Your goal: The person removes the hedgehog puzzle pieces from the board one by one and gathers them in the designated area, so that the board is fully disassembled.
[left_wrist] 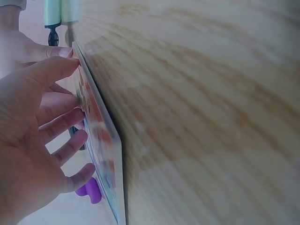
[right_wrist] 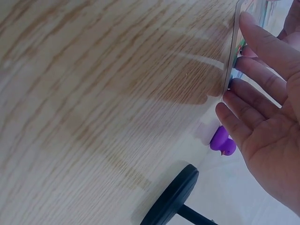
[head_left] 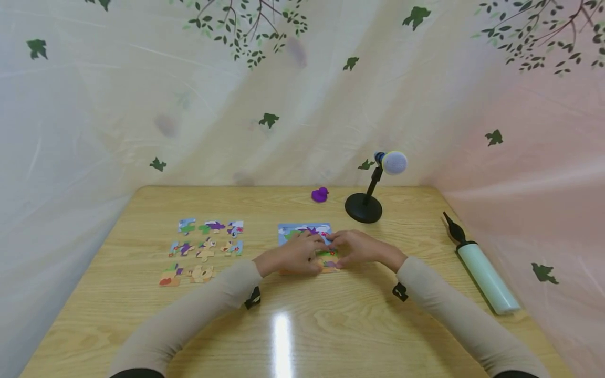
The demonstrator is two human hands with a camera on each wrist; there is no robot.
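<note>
A jigsaw puzzle board (head_left: 285,227) with a blue border lies flat near the middle of the table, its centre partly hidden under the hands. My left hand (head_left: 302,254) reaches over the board's left and middle part, fingertips touching its face. In the left wrist view those fingers (left_wrist: 70,147) are spread and loosely bent. At the board's right side is my right hand (head_left: 359,248). Its thumb rests on the face and the other fingers (right_wrist: 260,79) lie along the edge, as seen in the right wrist view. Whether a piece sits beneath the fingertips is hidden.
Several loose puzzle pieces (head_left: 206,249) lie in three rows left of the board. Behind it stand a purple toy duck (head_left: 320,195) and a microphone (head_left: 393,163) on a black stand (head_left: 363,208). A pale green hand pump (head_left: 488,278) lies at the right edge.
</note>
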